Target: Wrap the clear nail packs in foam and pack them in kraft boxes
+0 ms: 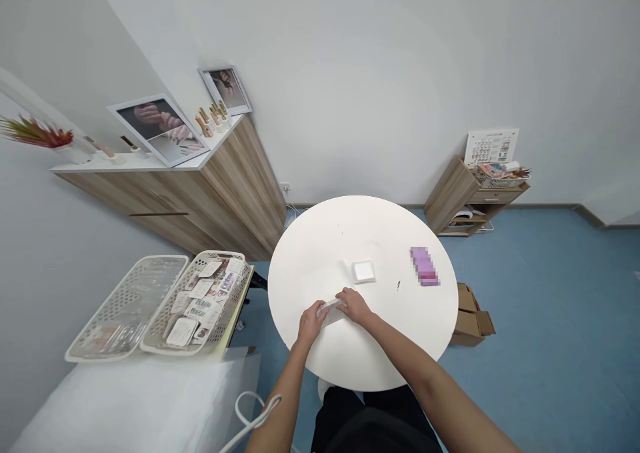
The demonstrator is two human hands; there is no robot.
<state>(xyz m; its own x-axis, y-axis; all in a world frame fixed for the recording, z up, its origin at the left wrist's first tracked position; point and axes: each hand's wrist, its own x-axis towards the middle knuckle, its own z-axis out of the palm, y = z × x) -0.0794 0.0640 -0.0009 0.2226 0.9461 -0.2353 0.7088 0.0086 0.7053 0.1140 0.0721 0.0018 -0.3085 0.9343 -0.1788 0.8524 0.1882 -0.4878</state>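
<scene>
Near the front middle of the round white table (370, 353), both hands grip a small, pale, partly see-through packet (332, 313). Its left end is pinched by my left hand (310, 324), whose fingers are closed. My right hand (354, 305) holds the right side, with the fingertips on its upper edge. What the packet contains is too small to make out. Just beyond my right hand lies a white square pad in a clear wrapper (364, 271), flat on the tabletop. A pixelated purple thing (425, 266) rests toward the table's right edge.
To the left, one white basket (220, 336) contains packets and cards, and another basket (75, 354) contains clear packages. A wooden cabinet (245, 179) stands behind them. Cardboard boxes (467, 323) sit on the floor at right, below a small wooden shelf unit (447, 196). A white cable (250, 423) hangs near my left arm.
</scene>
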